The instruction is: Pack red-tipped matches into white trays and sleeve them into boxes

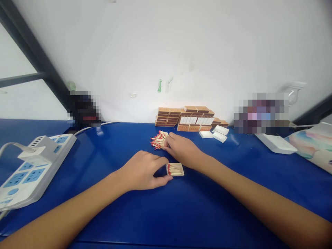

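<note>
A small white matchbox tray [176, 169] lies on the blue table, with red-tipped matches lying lengthwise in it. My left hand [147, 171] grips the left end of this tray between thumb and forefinger. Just behind it, a loose heap of red-tipped matches [157, 141] is spread on the table. My right hand [183, 148] is at the right edge of the heap, its thumb and fingers pinched together; whatever is between the fingertips is too small to make out.
Stacked orange-brown matchboxes [168, 117] stand against the wall, with white trays [206, 134] before them. A power strip [35, 176] with a plugged-in charger is at left. A white box [277, 143] and a colourful flat object [315, 147] are at right.
</note>
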Motion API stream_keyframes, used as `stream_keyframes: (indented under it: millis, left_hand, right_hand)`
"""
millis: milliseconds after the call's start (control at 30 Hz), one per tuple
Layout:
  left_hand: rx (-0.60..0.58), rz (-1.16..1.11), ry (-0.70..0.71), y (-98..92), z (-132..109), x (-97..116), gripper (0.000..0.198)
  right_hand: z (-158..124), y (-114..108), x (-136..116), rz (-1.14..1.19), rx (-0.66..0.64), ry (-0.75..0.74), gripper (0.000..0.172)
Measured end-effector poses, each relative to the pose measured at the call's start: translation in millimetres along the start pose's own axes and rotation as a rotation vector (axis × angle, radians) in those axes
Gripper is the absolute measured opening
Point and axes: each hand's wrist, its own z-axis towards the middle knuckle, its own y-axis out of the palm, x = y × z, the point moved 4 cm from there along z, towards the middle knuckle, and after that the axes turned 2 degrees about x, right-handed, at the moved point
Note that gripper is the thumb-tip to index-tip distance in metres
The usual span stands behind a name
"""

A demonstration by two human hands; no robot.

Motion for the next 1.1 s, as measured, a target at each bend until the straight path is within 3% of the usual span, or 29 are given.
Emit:
stream_keyframes:
  millis: [200, 333, 467, 667, 1100]
  left_hand:
    - [0.011, 0.036, -0.077, -1.3, 3, -9, 0.034]
    - [0.028, 0.018, -0.136, -1.0, 4, -12, 0.034]
    - [0.037, -0.025, -0.168, 0.3, 4, -13, 0.033]
    - [0.021, -0.036, -0.159, 2.2, 6, -10, 0.03]
    - [0.011, -0.014, -0.162, 3.1, 5, -8, 0.033]
  right_hand:
    - [-13, -13, 16, -0.013, 0.017, 0.021, 0.012]
    - [-40, -30, 28, 0.19, 0.069, 0.009, 0.013]
    - [-59, -36, 17, 0.335, -0.036, -0.002, 0.018]
    - [-59, -27, -1, 0.343, -0.137, -0.032, 0.018]
    - [-62, -26, 6, 0.299, -0.136, -0.013, 0.016]
